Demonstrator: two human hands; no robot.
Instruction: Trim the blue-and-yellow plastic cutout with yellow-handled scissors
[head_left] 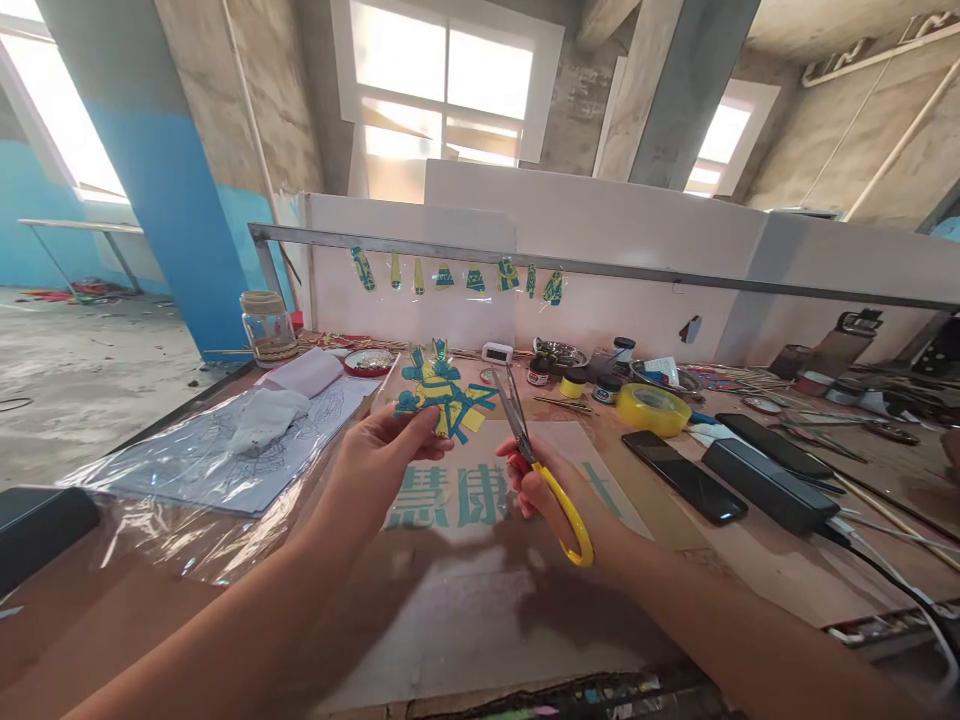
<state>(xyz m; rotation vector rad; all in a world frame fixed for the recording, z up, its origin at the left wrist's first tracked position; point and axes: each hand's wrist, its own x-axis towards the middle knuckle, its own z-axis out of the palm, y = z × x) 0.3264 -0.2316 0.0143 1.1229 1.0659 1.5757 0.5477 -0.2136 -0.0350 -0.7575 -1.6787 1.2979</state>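
Note:
My left hand (pixel 394 452) pinches a blue-and-yellow cut-out figure (pixel 444 392) on clear film by its lower left edge. Held up over the table, the figure has a jagged outline of several pointed pieces. In my right hand (pixel 541 490) is a pair of scissors (pixel 561 510) with yellow handles. Their slim metal blades point up and away, just right of the figure and apart from it. Beneath both hands lies a clear sheet over large teal characters (pixel 480 497), partly covered by my right hand.
Small cut-outs (pixel 474 278) hang from a metal bar at the back. On the right are a tape roll (pixel 654 410), a black phone (pixel 682 478), a power adapter (pixel 771 486) and paint jars (pixel 573 384). Plastic-covered drawings (pixel 300 440) and a glass jar (pixel 268 328) are on the left.

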